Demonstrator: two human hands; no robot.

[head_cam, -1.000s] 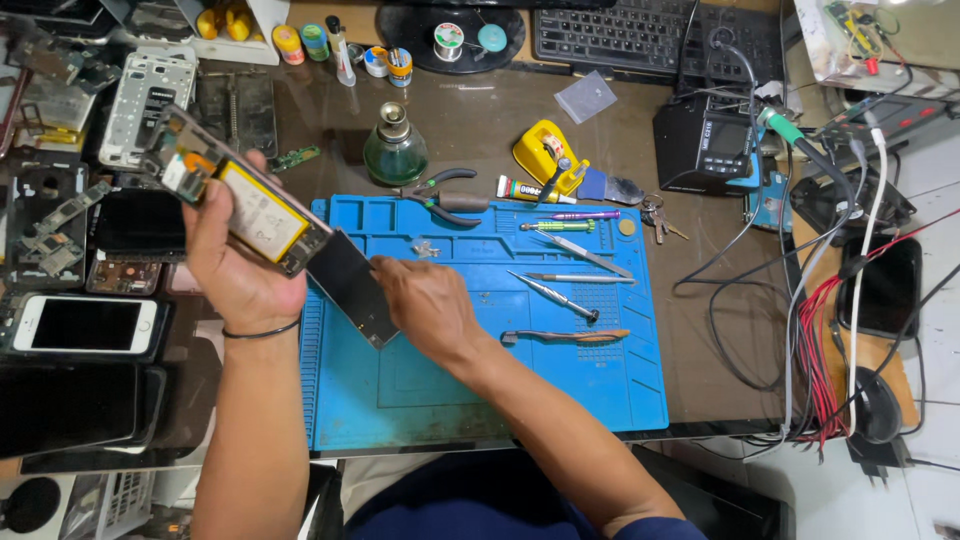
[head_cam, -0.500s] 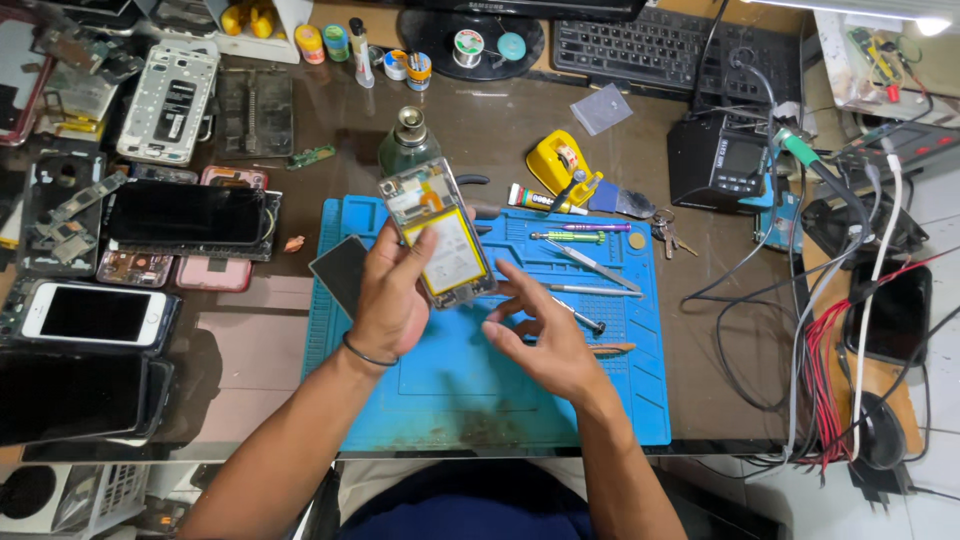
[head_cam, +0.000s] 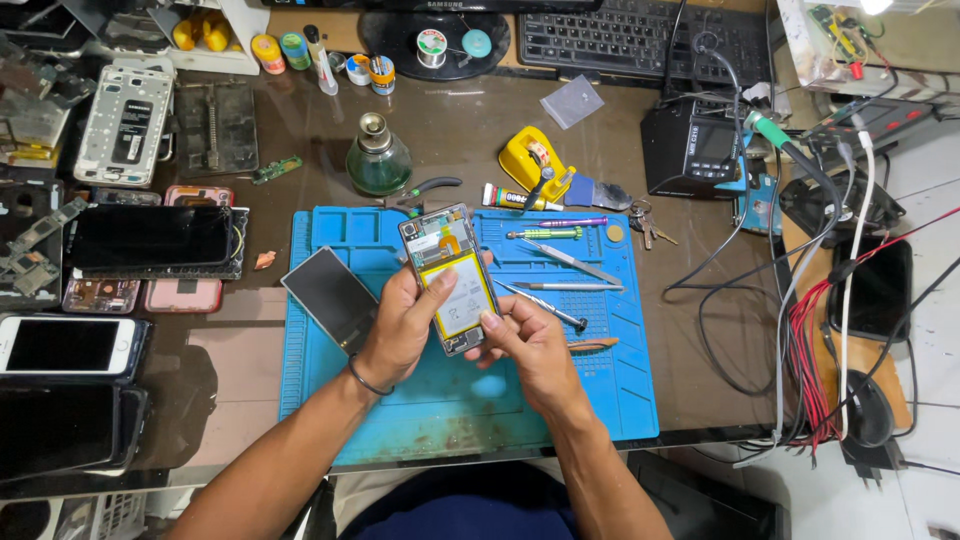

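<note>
One opened smartphone, back cover off, yellow-labelled battery showing, held over the blue repair mat on the worktop. Long axis near upright in view, top end tilted away and slightly left. Left hand in a closed grip around its left edge; right hand pinching the lower right edge. One detached dark panel just left. Four slim tools lined up right.

The opened phone shows a pale yellow battery with an orange strip above it, framed in dark grey. It sits over a bright blue mat, stained brownish at six o'clock. The desk is dark brown. At twelve o'clock stand a green glass bottle and a yellow tape dispenser. At three o'clock run red wires.
</note>
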